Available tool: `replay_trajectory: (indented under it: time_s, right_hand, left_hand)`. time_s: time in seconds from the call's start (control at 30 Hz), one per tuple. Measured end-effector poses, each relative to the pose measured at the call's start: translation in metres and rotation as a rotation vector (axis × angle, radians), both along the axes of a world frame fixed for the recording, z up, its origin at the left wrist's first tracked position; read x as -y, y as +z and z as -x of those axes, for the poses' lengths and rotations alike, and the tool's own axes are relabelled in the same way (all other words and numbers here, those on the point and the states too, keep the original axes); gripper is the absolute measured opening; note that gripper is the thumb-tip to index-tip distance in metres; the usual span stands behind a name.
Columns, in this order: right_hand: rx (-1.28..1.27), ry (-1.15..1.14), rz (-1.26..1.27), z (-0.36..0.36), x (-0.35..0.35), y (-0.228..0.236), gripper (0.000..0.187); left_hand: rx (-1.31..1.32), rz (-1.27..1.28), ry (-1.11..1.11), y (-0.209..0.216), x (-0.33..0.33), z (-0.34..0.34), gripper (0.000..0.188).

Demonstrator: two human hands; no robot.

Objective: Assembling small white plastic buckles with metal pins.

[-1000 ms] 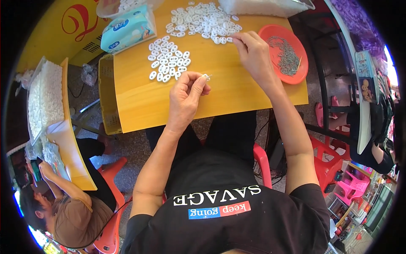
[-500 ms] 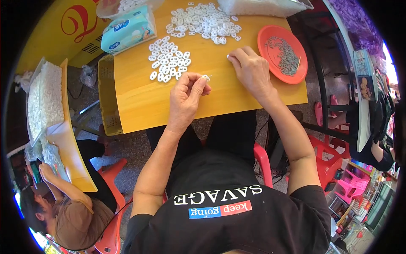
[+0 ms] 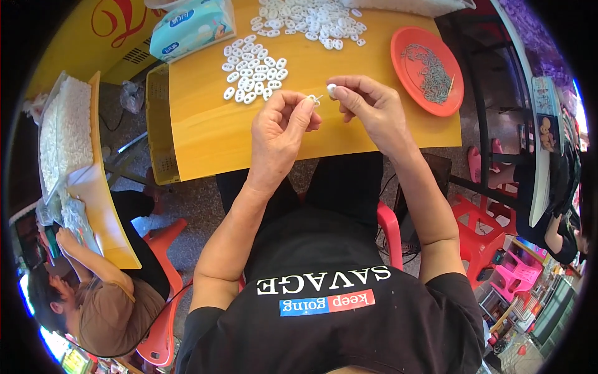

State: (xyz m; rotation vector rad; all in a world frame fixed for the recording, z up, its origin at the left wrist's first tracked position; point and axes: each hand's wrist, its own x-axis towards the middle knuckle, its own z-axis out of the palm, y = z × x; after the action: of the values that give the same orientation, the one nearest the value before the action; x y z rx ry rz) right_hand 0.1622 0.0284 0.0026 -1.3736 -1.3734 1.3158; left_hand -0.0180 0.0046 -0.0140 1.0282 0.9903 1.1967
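My left hand (image 3: 277,128) is closed, thumb against fingers, pinching a small white piece (image 3: 313,99) with a thin metal pin jutting toward the right. Facing it, my right hand (image 3: 377,115) pinches another small white cap-like piece (image 3: 331,91) between thumb and forefinger. A narrow gap separates the two pieces. Beyond my left hand lies a spread of white oval pieces with two holes (image 3: 252,73). A larger heap of similar white pieces (image 3: 311,23) lies at the far side. Right of my right hand, a red plate (image 3: 405,62) holds many small metal pins (image 3: 436,81).
A teal tissue pack (image 3: 193,30) stands at the table's far left corner. A clear container of white pieces (image 3: 405,5) sits at the far edge. A yellow crate (image 3: 163,124) adjoins the table's left side. Further left, another person (image 3: 109,299) sits at a side table.
My right hand has come left and nearer, bringing its white piece close to the pinned one in my left hand. My left hand stays nearly in place. The whole view has shifted slightly.
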Motion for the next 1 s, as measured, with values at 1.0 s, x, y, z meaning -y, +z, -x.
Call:
replay_trajectory:
  time_s: [1.0]
  right_hand:
    - [-0.276, -0.033, -0.1, 0.014, 0.007, 0.009, 0.022]
  left_hand:
    - [0.022, 0.013, 0.008, 0.009, 0.0, -0.002, 0.016]
